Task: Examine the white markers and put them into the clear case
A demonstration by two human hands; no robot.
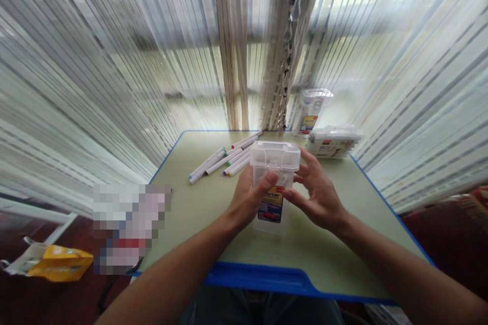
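Observation:
A clear plastic marker box (271, 223) with a label on its front stands upright between my hands near the middle of the table. Its lid (275, 155) sits on top and looks closed. My left hand (251, 195) wraps round the left side of the box, thumb across the front above the label. From the right, my right hand (318, 190) holds the box, with its thumb at the label's edge and its fingers behind the upper side. Behind the box to the left lie several white markers (224, 162) with coloured ends, in a loose pile.
At the back right stand another clear box (310, 114) and a wide clear case (333, 142) of markers. A blurred-out item (133, 228) lies at the table's left edge. The table (213, 213) has a blue rim, and string curtains (183, 51) hang behind it.

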